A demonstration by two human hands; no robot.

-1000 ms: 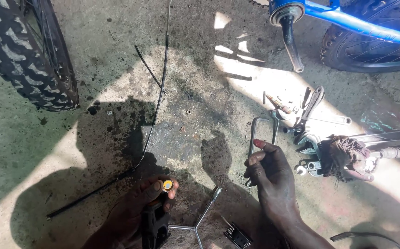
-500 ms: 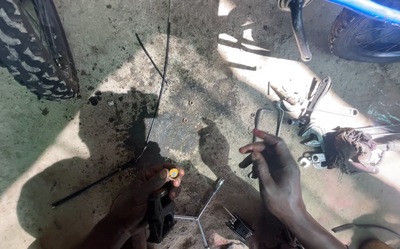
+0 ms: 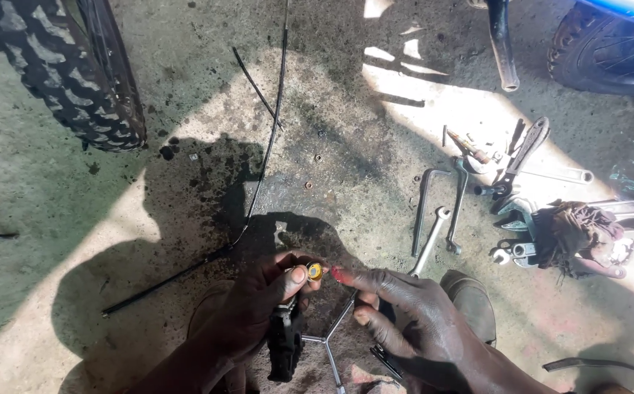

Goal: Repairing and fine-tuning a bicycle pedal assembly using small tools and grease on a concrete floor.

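Observation:
My left hand [image 3: 258, 306] grips a black bicycle pedal [image 3: 286, 343] and pinches its yellow-tipped axle end [image 3: 315, 272] between thumb and finger. My right hand [image 3: 412, 314] is beside it, index finger stretched toward the yellow tip, almost touching, with nothing in it. Under both hands a three-way Y wrench [image 3: 331, 335] lies on the concrete floor. A long spanner [image 3: 430, 237] lies just beyond my right hand.
A knobby tyre [image 3: 61, 73] stands at upper left. A black cable [image 3: 258, 175] runs down the floor. Spanners, pliers and a dark rag [image 3: 572, 230] are scattered at right. A blue bicycle with crank arm [image 3: 503, 44] is at upper right. A shoe [image 3: 470, 299] shows behind my right hand.
My right hand has moved left from the spanner on the floor toward the pedal's yellow tip. My left hand has raised the pedal slightly. The view shifted downward.

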